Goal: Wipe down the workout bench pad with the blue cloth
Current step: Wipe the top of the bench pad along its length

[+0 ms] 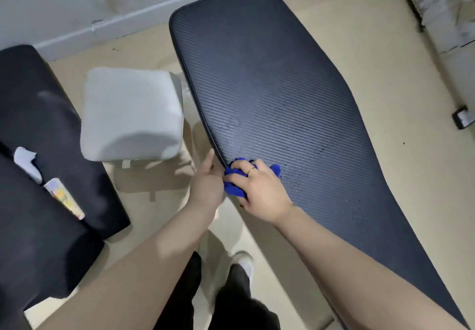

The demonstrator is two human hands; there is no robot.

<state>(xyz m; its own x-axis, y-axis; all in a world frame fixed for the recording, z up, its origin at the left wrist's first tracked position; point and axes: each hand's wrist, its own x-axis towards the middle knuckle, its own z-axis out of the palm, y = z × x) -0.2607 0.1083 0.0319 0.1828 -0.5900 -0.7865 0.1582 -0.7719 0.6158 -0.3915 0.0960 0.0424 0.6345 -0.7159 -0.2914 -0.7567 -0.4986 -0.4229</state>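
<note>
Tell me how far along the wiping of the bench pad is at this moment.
Done: I cannot tell; no wiped stretch stands out on the bench pad. In hand: the right hand grips the bunched blue cloth against the pad's left edge, while the left hand touches that edge. Left: dark specks beside the cloth and further along toward the near end suggest unwiped surface.

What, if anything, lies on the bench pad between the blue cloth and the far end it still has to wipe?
Nothing visible. The right hand holds the blue cloth at the near left edge of the bench pad, whose surface ahead is bare up to its far end.
</note>
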